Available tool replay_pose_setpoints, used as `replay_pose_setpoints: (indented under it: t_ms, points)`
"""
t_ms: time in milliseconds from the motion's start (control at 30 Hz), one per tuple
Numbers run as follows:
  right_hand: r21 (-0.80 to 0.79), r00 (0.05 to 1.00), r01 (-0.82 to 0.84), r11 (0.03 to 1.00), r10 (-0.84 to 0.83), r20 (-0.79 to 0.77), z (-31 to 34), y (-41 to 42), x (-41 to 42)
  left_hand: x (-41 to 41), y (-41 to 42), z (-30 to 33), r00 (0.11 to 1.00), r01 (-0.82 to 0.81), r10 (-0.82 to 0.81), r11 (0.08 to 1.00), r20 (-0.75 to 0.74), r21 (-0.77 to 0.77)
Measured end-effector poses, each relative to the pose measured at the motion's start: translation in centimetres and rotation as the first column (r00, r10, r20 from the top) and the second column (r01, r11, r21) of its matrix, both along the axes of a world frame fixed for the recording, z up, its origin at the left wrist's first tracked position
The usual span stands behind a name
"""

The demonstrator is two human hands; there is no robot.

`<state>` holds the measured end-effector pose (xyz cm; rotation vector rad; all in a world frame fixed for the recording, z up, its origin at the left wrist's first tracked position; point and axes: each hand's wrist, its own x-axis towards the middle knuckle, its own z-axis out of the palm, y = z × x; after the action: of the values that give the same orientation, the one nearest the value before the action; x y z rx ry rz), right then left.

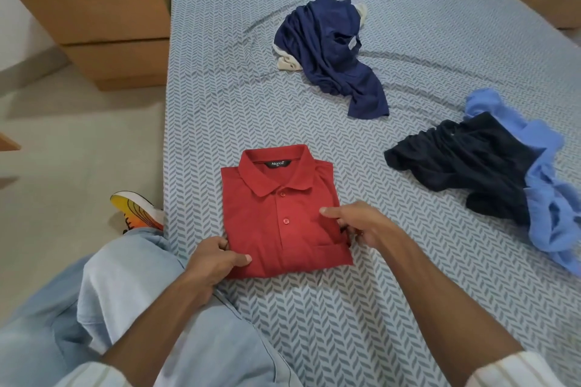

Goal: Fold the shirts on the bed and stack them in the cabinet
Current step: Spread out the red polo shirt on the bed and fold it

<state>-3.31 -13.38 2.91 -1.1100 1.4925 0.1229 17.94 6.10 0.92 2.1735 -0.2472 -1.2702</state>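
Now both hands' fingers (242,258) pinching one folded red shirt (283,217); seemingly three unfolded.

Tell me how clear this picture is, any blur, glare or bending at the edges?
Head view: soft even light, no glare; the red polo shirt is sharp, its collar label partly legible; the bed edge bows from wide-angle distortion; the top right corner is smeared; faint shadows under the left hand and right hand.

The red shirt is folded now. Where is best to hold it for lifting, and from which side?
Probably grip the red shirt at its two side edges, low down, coming in from left and right as the left hand and right hand do. The fold layers stack there, so pinching them likely keeps the fold together.
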Motion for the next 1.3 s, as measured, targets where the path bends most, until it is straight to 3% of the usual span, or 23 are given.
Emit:
replay_pose_setpoints:
  t_ms: [67,200,333,467,700,800,967,1067,1300]
  points:
    - [0.088,1.000,0.011,0.996,-0.013,0.021,-0.7,-0.1,-0.7,0.0,0.0,-0.2,1.000,0.030,-0.031,0.999,0.006,0.009]
    - [0.178,0.958,0.176,0.968,-0.210,0.196,-1.5,-1.5,-1.1,0.1,-0.1,-0.3,0.996,0.083,-0.084,0.996,0.024,0.029]
    - [0.216,0.955,0.166,0.962,-0.212,0.208,-1.3,-4.1,0.6,0.1,-0.1,-0.3,0.994,0.103,-0.104,0.994,0.035,0.045]
    - [0.180,0.932,0.246,0.952,-0.283,0.225,-0.9,-5.7,3.2,0.2,-0.2,-0.4,0.993,0.107,-0.109,0.993,0.038,0.055]
    - [-0.036,0.942,0.282,0.959,-0.269,0.202,-2.3,-7.3,4.4,0.3,-0.3,-1.0,0.994,0.109,-0.110,0.993,0.017,0.045]
    - [0.030,0.940,0.264,0.964,-0.264,0.216,-2.3,-6.1,3.4,0.5,-0.2,-1.2,0.994,0.106,-0.107,0.993,0.001,0.047]
    - [0.097,0.980,0.060,0.993,-0.077,0.182,-1.9,-2.6,-0.2,0.6,-0.3,-1.6,0.994,0.105,-0.104,0.993,-0.023,0.043]
    - [0.160,0.976,0.018,0.987,-0.053,0.213,-2.0,-1.7,-1.5,0.6,-0.4,-1.6,0.993,0.114,-0.112,0.993,-0.030,0.044]
    - [0.069,0.948,0.241,0.968,-0.250,0.194,-2.7,-1.1,0.0,0.6,-0.1,-1.3,0.993,0.121,-0.121,0.992,-0.006,0.042]
